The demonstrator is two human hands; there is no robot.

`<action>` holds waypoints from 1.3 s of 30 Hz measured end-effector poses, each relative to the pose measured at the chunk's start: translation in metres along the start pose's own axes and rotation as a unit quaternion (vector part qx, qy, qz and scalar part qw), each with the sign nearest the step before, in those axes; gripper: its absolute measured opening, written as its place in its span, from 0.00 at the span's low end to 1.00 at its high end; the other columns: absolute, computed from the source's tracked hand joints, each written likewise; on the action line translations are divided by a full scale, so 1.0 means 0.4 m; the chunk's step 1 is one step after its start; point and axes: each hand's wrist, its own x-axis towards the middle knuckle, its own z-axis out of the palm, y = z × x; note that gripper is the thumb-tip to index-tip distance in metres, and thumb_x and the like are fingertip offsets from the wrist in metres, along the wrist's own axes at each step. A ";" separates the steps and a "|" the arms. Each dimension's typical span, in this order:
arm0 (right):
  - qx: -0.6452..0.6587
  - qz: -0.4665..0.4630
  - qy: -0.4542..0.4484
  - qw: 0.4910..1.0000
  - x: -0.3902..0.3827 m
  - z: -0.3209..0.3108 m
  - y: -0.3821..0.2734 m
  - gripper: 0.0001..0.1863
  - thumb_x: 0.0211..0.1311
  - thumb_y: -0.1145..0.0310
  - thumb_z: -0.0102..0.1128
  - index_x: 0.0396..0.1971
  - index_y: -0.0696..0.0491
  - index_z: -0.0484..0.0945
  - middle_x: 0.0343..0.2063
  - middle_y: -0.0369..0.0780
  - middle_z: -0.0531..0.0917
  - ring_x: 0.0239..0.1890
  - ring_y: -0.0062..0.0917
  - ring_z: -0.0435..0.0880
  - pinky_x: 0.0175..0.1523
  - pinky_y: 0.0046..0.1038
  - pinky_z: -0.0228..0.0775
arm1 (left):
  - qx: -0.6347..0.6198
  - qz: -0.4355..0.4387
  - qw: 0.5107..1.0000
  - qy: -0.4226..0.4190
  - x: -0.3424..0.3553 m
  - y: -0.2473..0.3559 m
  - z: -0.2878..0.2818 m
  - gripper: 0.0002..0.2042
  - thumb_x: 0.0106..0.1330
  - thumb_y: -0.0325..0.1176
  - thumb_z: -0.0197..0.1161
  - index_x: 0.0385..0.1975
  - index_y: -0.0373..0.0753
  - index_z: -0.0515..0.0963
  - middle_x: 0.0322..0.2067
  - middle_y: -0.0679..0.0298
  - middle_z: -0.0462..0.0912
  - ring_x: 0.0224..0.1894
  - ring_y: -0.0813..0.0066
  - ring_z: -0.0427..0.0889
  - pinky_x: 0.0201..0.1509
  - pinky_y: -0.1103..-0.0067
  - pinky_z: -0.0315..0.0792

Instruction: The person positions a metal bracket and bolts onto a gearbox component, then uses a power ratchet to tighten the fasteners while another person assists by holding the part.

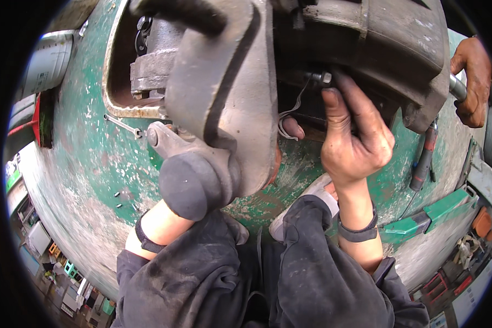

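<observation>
My right hand reaches up under the dark metal housing, with thumb and forefinger closed at a small metal bolt. A thin pale strand hangs from beside the bolt and loops down by a fingertip of my left hand. The rest of that hand is hidden behind the big grey metal bracket, so its grip does not show. My left forearm passes beneath the rounded dark end of a joint on the bracket.
At the right, another person's hand grips a metal bar. A spanner lies on the green floor at left, near small dark pieces. A dark-handled tool and a green metal piece lie at right. A white bucket stands far left.
</observation>
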 end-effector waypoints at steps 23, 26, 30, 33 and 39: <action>-0.045 -0.024 -0.045 0.998 -0.003 -0.012 0.003 0.12 0.55 0.79 0.68 0.40 0.65 0.80 0.30 0.47 0.86 0.29 0.33 0.88 0.34 0.26 0.79 | -0.158 0.007 0.981 -0.113 -0.013 -0.044 -0.033 0.14 0.75 0.46 0.47 0.47 0.45 0.73 0.12 0.72 0.70 0.14 0.80 0.61 0.24 0.83 0.54; -0.069 -0.030 -0.050 0.996 0.011 -0.010 -0.004 0.11 0.55 0.77 0.69 0.37 0.63 0.80 0.28 0.44 0.85 0.26 0.32 0.86 0.32 0.25 0.78 | -0.227 -0.013 0.959 -0.169 0.005 -0.075 -0.036 0.13 0.74 0.46 0.48 0.48 0.47 0.73 0.12 0.73 0.70 0.15 0.80 0.61 0.25 0.83 0.54; -0.156 -0.021 -0.087 0.984 0.027 -0.011 -0.030 0.09 0.56 0.74 0.69 0.34 0.60 0.80 0.24 0.42 0.83 0.22 0.31 0.84 0.27 0.24 0.75 | -0.295 -0.044 0.926 -0.231 0.036 -0.108 -0.033 0.12 0.74 0.46 0.50 0.49 0.49 0.73 0.13 0.74 0.70 0.16 0.80 0.60 0.27 0.83 0.54; -0.173 -0.013 -0.097 0.980 0.031 -0.007 -0.034 0.09 0.57 0.73 0.69 0.34 0.60 0.80 0.24 0.41 0.83 0.21 0.30 0.83 0.25 0.23 0.75 | -0.310 -0.064 0.910 -0.266 0.067 -0.096 -0.042 0.13 0.74 0.48 0.49 0.48 0.50 0.73 0.12 0.74 0.69 0.16 0.81 0.60 0.27 0.84 0.54; -0.105 -0.009 -0.039 0.994 0.010 -0.012 -0.026 0.12 0.56 0.74 0.69 0.39 0.62 0.82 0.30 0.42 0.86 0.25 0.27 0.87 0.30 0.22 0.78 | -0.226 -0.118 0.948 -0.189 0.091 -0.031 -0.046 0.19 0.77 0.52 0.37 0.43 0.47 0.72 0.09 0.76 0.65 0.12 0.82 0.55 0.25 0.82 0.52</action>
